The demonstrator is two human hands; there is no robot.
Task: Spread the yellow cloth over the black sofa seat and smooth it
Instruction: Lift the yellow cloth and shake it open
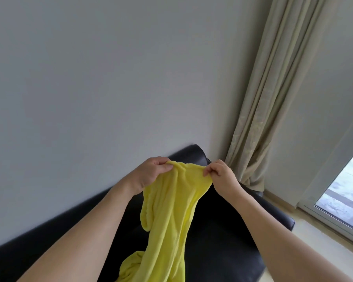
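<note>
Right now you're holding the yellow cloth (pixel 171 210) up over the black sofa (pixel 222 231), both hands at its far top edge. Your left hand (pixel 151 171) is pinching the left corner, fingers curled round the fabric. Your right hand (pixel 220 176) is pinching the right corner between thumb and fingertips. Cloth is hanging bunched and folded lengthwise, draping toward you, with the near end running out of view at the bottom. Sofa is sitting against the grey wall (pixel 110 78); beige curtain (pixel 273 98) is hanging far right, window (pixel 346 200) beside it.
</note>
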